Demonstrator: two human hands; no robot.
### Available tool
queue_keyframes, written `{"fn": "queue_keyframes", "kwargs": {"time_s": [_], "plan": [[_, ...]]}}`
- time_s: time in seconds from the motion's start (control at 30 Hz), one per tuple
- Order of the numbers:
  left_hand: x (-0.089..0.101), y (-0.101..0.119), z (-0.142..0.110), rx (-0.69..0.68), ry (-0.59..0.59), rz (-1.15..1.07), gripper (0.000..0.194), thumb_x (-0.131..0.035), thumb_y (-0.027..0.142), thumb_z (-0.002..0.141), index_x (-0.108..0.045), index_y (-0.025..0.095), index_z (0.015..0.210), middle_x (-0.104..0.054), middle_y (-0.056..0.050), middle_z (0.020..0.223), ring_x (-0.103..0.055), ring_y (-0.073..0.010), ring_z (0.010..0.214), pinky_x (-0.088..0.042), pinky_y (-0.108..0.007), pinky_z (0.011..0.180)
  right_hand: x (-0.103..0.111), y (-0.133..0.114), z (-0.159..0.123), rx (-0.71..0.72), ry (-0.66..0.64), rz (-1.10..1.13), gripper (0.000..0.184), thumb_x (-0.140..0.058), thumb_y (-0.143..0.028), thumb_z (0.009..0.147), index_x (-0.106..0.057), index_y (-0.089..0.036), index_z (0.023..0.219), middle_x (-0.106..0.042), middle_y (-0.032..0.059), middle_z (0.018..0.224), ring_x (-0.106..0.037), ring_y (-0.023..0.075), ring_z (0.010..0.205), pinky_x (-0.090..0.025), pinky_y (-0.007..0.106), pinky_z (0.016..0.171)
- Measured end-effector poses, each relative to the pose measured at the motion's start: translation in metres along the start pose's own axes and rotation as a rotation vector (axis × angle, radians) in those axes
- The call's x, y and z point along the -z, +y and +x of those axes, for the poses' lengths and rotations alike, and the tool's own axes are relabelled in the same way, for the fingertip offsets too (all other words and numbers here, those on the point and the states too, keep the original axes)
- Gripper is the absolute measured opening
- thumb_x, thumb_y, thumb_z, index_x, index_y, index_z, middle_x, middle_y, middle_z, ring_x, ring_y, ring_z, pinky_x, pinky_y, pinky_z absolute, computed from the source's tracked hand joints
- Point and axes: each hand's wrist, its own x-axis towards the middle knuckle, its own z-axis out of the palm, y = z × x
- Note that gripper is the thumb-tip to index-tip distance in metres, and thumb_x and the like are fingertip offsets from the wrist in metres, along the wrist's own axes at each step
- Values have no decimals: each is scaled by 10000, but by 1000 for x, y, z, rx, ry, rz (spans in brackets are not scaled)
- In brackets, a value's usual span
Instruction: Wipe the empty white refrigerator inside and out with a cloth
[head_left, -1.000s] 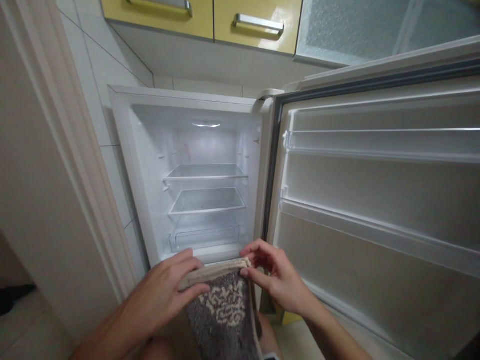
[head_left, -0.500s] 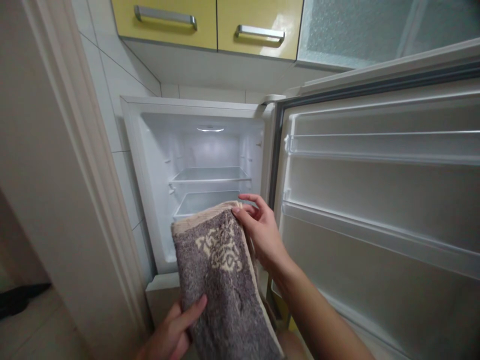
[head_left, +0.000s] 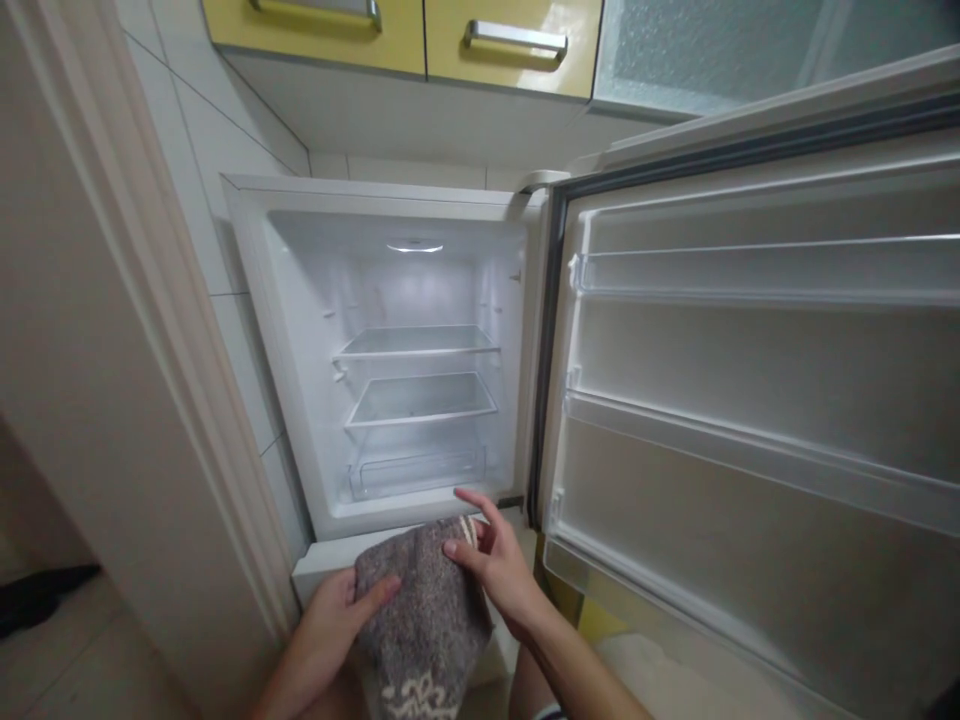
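Note:
A grey-brown towel (head_left: 424,610) with a cream pattern near its lower end hangs between my two hands, just in front of the fridge. My left hand (head_left: 337,620) grips its left side, thumb lying over the front. At the upper right corner, by a cream striped edge, my right hand (head_left: 499,570) pinches the cloth between thumb and fingers, with the index finger stretched out. Behind the towel stands the open fridge compartment (head_left: 292,350), lit by a lamp (head_left: 415,246) at its top. Inside are two glass shelves (head_left: 424,398) and a clear drawer (head_left: 420,470) at the bottom.
The fridge door (head_left: 742,370) stands wide open on the right, with clear racks on its inner side. Yellow cupboards (head_left: 517,60) hang above. A door frame (head_left: 142,330) rises close on the left, and a dark object (head_left: 45,598) lies on the floor beyond it.
Both hands have brought the towel lower, uncovering the lower shelf and drawer. The cloth is folded over or turned, so the cream pattern now shows near its bottom rather than its top.

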Motion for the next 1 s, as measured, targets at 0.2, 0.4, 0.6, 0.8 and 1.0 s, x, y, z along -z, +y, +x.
{"fn": "queue_keyframes", "kwargs": {"time_s": [0.2, 0.4, 0.6, 0.8, 1.0], "plan": [[13, -31, 5, -264, 174, 85, 903, -936, 549, 708, -566, 284, 1487, -836, -104, 1237, -772, -370, 1212, -603, -525, 1071, 8, -4, 4, 9, -150, -542, 892, -1012, -358, 583, -702, -255, 1413, -676, 87, 1390, -606, 326, 1316, -444, 441, 1169], [36, -57, 17, -450, 172, 810, 353, -873, 320, 644, -857, 298, 996, -827, -119, 1235, -686, -457, 1326, -463, -629, 1215, 3, -28, 0, 108, -290, -1312, 204, -798, -238, 796, -752, -201, 992, -614, 118, 1260, -564, 310, 1232, -449, 398, 1028], [28, 4, 62, -571, 146, 736, 421, -664, 530, 962, -783, 242, 1244, -763, -55, 929, -750, -273, 869, -608, -396, 855, 4, -29, 35, 53, 93, -748, 191, -747, -262, 711, -617, -219, 845, -607, 9, 871, -591, 220, 901, -458, 313, 811], [11, 18, 134, -696, 281, 699, 419, -488, 457, 1074, -686, 229, 1364, -708, -34, 953, -703, -218, 798, -601, -358, 821, -25, -80, 123, 553, 591, -748, 225, -694, -414, 865, -573, -233, 922, -622, 10, 846, -562, 210, 805, -455, 328, 785], [82, -92, 172, -704, -182, 1076, 435, -633, 390, 1029, -713, 436, 1454, -749, -46, 1462, -693, -347, 1359, -517, -499, 1222, -40, -73, 260, 348, 106, -1464, 363, -644, -375, 998, -711, -205, 1312, -680, 139, 1410, -552, 302, 1374, -354, 465, 1215]]}}
